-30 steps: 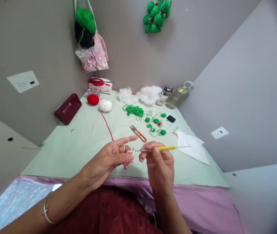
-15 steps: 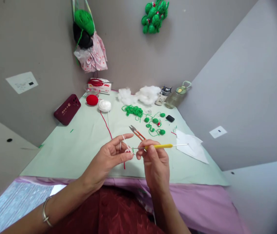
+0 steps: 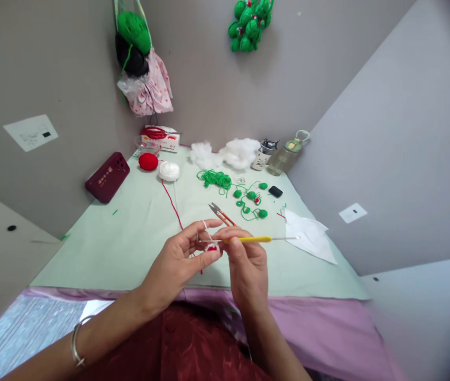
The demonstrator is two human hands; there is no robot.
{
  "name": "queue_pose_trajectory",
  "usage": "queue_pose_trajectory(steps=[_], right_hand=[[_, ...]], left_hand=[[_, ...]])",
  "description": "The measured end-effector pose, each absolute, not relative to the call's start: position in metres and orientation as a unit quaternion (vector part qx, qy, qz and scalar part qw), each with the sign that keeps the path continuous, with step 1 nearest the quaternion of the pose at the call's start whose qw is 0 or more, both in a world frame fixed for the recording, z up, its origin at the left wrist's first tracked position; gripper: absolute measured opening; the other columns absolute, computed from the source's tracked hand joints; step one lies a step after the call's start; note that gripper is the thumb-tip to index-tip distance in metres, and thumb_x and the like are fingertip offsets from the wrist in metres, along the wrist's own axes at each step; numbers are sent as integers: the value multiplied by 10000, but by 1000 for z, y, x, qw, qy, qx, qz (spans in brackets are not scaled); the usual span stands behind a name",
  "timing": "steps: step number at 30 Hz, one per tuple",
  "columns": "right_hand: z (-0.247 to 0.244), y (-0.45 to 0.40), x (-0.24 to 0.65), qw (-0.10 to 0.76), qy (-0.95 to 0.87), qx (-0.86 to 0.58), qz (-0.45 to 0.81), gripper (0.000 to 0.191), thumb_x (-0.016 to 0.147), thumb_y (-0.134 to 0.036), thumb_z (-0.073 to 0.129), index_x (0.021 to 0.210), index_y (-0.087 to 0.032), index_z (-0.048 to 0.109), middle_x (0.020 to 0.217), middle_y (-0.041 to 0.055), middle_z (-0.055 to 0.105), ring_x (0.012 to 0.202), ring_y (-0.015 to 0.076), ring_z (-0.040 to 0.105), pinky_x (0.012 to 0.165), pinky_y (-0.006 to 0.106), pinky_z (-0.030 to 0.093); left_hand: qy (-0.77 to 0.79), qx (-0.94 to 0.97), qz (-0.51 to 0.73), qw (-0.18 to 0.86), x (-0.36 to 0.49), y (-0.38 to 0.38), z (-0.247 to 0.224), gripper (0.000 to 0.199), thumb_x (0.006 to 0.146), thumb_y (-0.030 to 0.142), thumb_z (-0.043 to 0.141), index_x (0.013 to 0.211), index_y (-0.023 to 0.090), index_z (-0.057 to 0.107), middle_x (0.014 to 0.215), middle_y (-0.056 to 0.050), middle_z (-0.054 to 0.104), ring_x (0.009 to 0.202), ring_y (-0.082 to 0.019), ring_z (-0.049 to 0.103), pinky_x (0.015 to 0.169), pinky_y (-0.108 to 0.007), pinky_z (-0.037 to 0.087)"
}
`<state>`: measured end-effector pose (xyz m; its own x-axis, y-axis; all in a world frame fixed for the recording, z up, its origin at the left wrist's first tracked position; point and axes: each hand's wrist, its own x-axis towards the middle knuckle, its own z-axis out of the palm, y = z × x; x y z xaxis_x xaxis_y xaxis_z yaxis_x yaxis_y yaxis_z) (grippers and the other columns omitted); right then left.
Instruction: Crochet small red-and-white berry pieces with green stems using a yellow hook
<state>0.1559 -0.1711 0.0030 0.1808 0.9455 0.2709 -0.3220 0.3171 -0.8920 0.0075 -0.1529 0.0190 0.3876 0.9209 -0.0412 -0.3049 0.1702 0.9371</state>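
Observation:
My left hand [image 3: 183,254] pinches a small red and white crochet piece [image 3: 212,247] between thumb and fingers, with white yarn looped over its raised index finger. My right hand [image 3: 247,262] grips a crochet hook with a yellow handle [image 3: 254,239]; its thin metal tip reaches left across the top of the piece. Red yarn runs from a red ball [image 3: 148,162] down to my left hand, and white yarn trails from a white ball [image 3: 168,171]. Orange-handled thread snips [image 3: 221,214] lie just beyond my fingers, partly hidden by them.
Green yarn [image 3: 214,180] and small green crochet pieces [image 3: 251,196] lie mid-table. Behind them are white stuffing [image 3: 240,153], a pen cup [image 3: 262,157] and a bottle [image 3: 287,155]. A dark red phone [image 3: 108,178] leans at left; white sheets [image 3: 310,236] lie at right.
My right hand and the hook have moved left, closer to my left hand. The hook's tip now extends past the crochet piece, which shows more of its red part.

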Motion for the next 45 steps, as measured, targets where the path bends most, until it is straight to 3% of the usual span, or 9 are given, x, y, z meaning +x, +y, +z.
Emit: queue_pose_trajectory(steps=[4,15,21,25,30,34,38,41,45], right_hand=[[-4,-171,157,668,-473,-383,428,137,989,-332,692,956,-269,810,881,11,726,737,129,617,709,280,508],[11,-172,151,633,-577,-407,318,165,987,-233,672,980,-289,828,913,22,712,837,152,644,744,294,532],[12,-170,157,579,-547,-444,411,250,894,-283,786,1140,-292,742,1100,26,694,810,135,648,727,292,545],[12,-170,157,506,-537,-463,491,238,869,-326,794,1057,-248,671,862,-29,653,624,102,576,591,253,487],[12,-172,157,476,-622,-460,418,202,995,-333,611,844,-214,673,672,-45,563,564,96,518,557,245,416],[18,-177,166,453,-661,-465,377,245,1004,-318,603,793,-207,661,648,-41,573,578,97,531,594,244,421],[26,-166,186,368,-689,-453,430,290,1025,-409,585,837,-204,665,674,-28,626,577,107,557,584,238,457],[27,-136,204,255,-755,-533,285,297,1090,-381,455,1055,-201,689,914,42,746,737,143,665,719,270,530],[13,-83,216,120,-753,-633,135,236,993,-240,658,1213,-153,667,1229,188,711,1153,305,671,906,398,547]], left_hand=[[361,439,459,683,6,-153,18,609,789,272,888,1359,284,673,1007,1,664,923,-165,660,875,-301,538],[354,459,491,651,4,-145,12,261,901,370,799,1131,247,793,903,-3,716,872,-155,618,847,-271,471],[354,398,521,666,2,-144,19,182,831,326,856,971,216,820,797,3,706,761,-144,603,781,-254,475],[378,419,549,616,1,-145,21,97,818,278,869,879,211,834,777,8,712,757,-134,604,744,-221,475],[356,343,534,686,-2,-142,22,189,749,290,934,872,191,829,721,10,710,682,-100,605,690,-170,507],[339,243,524,743,-9,-137,28,279,622,189,998,822,164,805,742,0,727,657,-88,638,694,-168,578],[339,203,516,760,-10,-136,29,178,702,62,903,829,124,795,750,-21,732,640,-95,667,650,-168,600],[352,175,527,753,-6,-135,27,127,774,6,796,864,96,796,766,-31,731,630,-90,667,643,-165,604],[343,138,525,767,-3,-131,25,110,810,-3,708,847,84,765,741,-28,674,630,-100,645,607,-176,591]])
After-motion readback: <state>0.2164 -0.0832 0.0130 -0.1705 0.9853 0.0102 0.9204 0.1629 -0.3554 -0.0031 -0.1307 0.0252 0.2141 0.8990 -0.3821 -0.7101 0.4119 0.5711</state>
